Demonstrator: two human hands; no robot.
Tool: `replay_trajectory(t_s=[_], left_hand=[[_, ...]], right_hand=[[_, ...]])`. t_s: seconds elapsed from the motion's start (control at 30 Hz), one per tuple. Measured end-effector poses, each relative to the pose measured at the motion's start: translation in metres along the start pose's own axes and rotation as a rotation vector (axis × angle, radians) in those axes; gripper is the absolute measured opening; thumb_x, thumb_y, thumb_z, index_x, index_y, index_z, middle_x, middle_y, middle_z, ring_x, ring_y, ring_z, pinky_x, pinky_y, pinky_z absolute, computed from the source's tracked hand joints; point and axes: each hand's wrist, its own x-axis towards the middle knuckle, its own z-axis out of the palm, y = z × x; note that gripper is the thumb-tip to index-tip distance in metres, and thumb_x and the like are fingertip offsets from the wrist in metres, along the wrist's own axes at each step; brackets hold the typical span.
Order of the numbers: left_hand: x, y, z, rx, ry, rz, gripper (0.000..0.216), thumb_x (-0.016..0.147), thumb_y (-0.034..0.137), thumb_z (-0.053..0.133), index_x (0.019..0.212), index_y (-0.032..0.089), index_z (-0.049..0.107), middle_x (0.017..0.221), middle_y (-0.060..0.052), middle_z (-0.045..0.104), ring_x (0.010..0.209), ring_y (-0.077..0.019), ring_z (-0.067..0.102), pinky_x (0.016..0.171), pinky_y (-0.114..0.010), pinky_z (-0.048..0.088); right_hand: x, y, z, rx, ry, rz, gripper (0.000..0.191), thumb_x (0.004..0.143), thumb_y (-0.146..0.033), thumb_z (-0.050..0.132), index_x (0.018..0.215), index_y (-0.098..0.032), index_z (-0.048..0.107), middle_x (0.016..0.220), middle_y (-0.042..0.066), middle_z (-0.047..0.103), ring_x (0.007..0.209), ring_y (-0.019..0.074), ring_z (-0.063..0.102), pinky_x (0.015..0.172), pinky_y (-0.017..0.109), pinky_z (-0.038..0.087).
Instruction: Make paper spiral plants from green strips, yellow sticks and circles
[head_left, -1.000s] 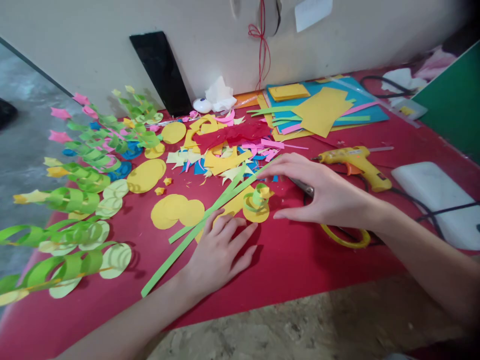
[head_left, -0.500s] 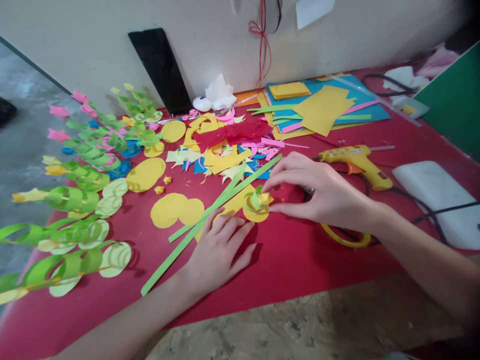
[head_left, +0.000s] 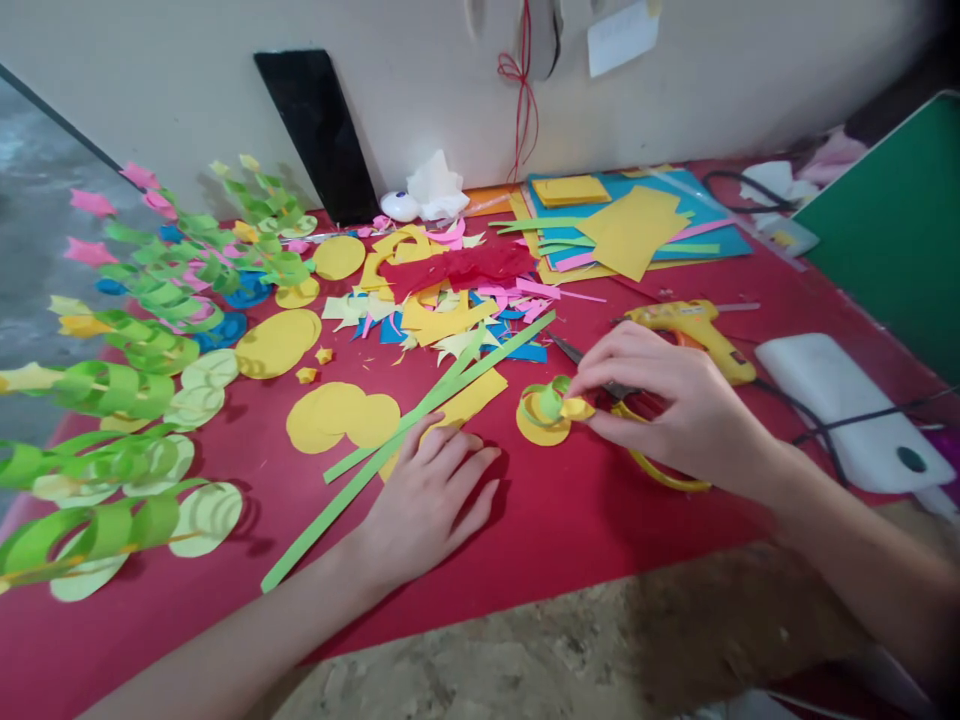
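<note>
My right hand (head_left: 667, 405) pinches a small yellow paper star (head_left: 577, 409) between thumb and fingertips. The star sits at the end of a curled green paper strip (head_left: 553, 398), which stands on a yellow paper disc (head_left: 541, 433) on the table. My left hand (head_left: 431, 500) lies palm down with fingers spread, holding nothing. Its fingertips rest by two long green paper strips (head_left: 360, 484) and a yellow paper piece (head_left: 478, 394). Scissors with yellow handles (head_left: 675, 484) lie partly hidden under my right hand.
A yellow glue gun (head_left: 709, 335) and a white power bank-like block (head_left: 832, 400) lie to the right. Finished green spirals (head_left: 135, 388) crowd the left. Paper scraps (head_left: 450, 318), yellow discs (head_left: 319, 417) and coloured sheets (head_left: 720, 245) lie behind. A black phone (head_left: 319, 135) leans on the wall.
My right hand has moved right, shifting the star, curled strip and disc away from the yellow paper piece. My left hand stays in place. The view has turned slightly.
</note>
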Motion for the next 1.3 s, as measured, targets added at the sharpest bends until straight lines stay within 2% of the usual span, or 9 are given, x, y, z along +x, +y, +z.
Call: replay_trajectory(t_s=[0.3,0.47,0.63,0.83,0.97,1.13,1.3], left_hand=[[-0.001,-0.002,0.002,0.009,0.017,0.019,0.027,0.084,0.021,0.042,0.107,0.016,0.055,0.097,-0.005,0.060,0.094,-0.0198,0.048,0.096,-0.043,0.029],[0.000,-0.002,0.003,0.018,0.016,0.015,0.027,0.084,0.020,0.041,0.107,0.016,0.055,0.097,-0.005,0.060,0.094,-0.0196,0.048,0.097,-0.043,0.028],[0.000,-0.002,0.005,0.021,0.013,0.023,0.027,0.084,0.019,0.041,0.107,0.016,0.054,0.097,-0.005,0.059,0.093,-0.0195,0.047,0.097,-0.043,0.028],[0.000,-0.002,0.004,0.013,0.026,0.022,0.026,0.084,0.017,0.041,0.106,0.016,0.055,0.097,-0.005,0.059,0.093,-0.0197,0.048,0.095,-0.043,0.031],[0.000,-0.002,0.003,0.002,0.038,0.021,0.025,0.084,0.017,0.041,0.105,0.016,0.056,0.095,-0.005,0.060,0.092,-0.0195,0.048,0.096,-0.043,0.031],[0.000,-0.003,0.004,-0.013,0.031,0.032,0.026,0.084,0.018,0.042,0.106,0.014,0.055,0.096,-0.006,0.059,0.093,-0.0201,0.047,0.096,-0.043,0.031],[0.000,-0.002,0.002,-0.026,-0.006,0.016,0.027,0.084,0.019,0.040,0.107,0.015,0.055,0.097,-0.006,0.058,0.094,-0.0205,0.047,0.095,-0.043,0.033]], right_hand=[[-0.015,0.003,0.002,0.004,0.005,0.131,0.007,0.070,-0.015,0.060,0.077,-0.017,0.060,0.078,0.002,0.059,0.079,0.0145,0.052,0.072,0.027,0.043],[-0.020,0.002,-0.003,0.025,-0.016,0.171,0.021,0.068,-0.020,0.064,0.089,-0.019,0.060,0.085,0.002,0.058,0.084,0.0145,0.052,0.074,0.026,0.043],[-0.032,0.008,-0.008,0.092,-0.020,0.258,0.033,0.069,-0.023,0.064,0.101,-0.023,0.054,0.082,0.000,0.056,0.078,0.0135,0.053,0.073,0.026,0.045],[-0.046,0.026,-0.004,0.214,0.093,0.380,0.021,0.071,-0.026,0.063,0.090,-0.027,0.055,0.079,-0.001,0.052,0.072,0.0131,0.052,0.066,0.026,0.046],[-0.046,0.030,-0.002,0.232,0.121,0.369,0.016,0.070,-0.024,0.063,0.084,-0.026,0.056,0.078,0.000,0.052,0.068,0.0131,0.051,0.062,0.027,0.046],[-0.039,0.018,-0.004,0.146,0.118,0.274,0.011,0.071,-0.019,0.062,0.081,-0.022,0.058,0.079,0.001,0.056,0.072,0.0132,0.053,0.065,0.027,0.045],[-0.032,0.004,0.003,0.095,0.095,0.172,0.023,0.070,-0.016,0.064,0.093,-0.020,0.059,0.083,0.004,0.056,0.078,0.0141,0.054,0.069,0.027,0.045]])
